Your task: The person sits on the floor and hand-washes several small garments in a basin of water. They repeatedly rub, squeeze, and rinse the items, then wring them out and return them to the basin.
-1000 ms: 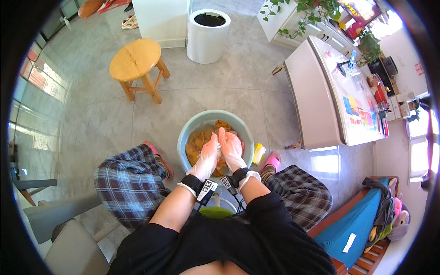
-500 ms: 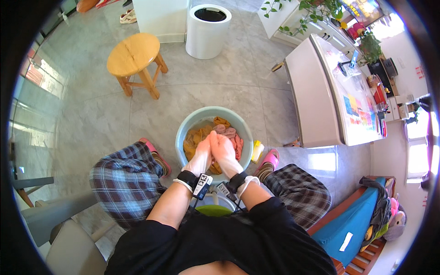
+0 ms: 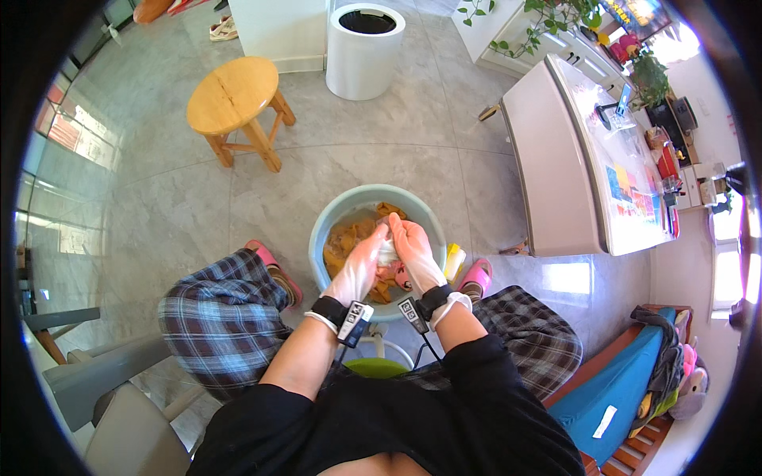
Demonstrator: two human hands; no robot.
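A pale blue basin [image 3: 319, 274] stands on the floor in front of me, with wet clothes in water. Mustard-yellow cloth [image 3: 343, 242] lies along its left side. Thin translucent gloves cover both my hands. Over the basin my left hand [image 3: 363, 266] and my right hand [image 3: 414, 252] face each other, pressed from either side on a wet pink garment [image 3: 389, 274] with a whitish part between the palms. The fingers are curved round it, and their inner sides are partly hidden. Each wrist carries a black strap with a small device.
A yellow-and-white packet [image 3: 453, 260] lies right of the basin, by my pink slipper [image 3: 478, 276]. Beyond are a round wooden stool [image 3: 232, 95] and a white bin [image 3: 365, 63]. To the right stands a white table [image 3: 556, 166]; a grey chair [image 3: 131, 428] is at lower left.
My hands were close together over the clothes; now they have moved apart, with pink and whitish cloth showing between them. The view has shifted slightly.
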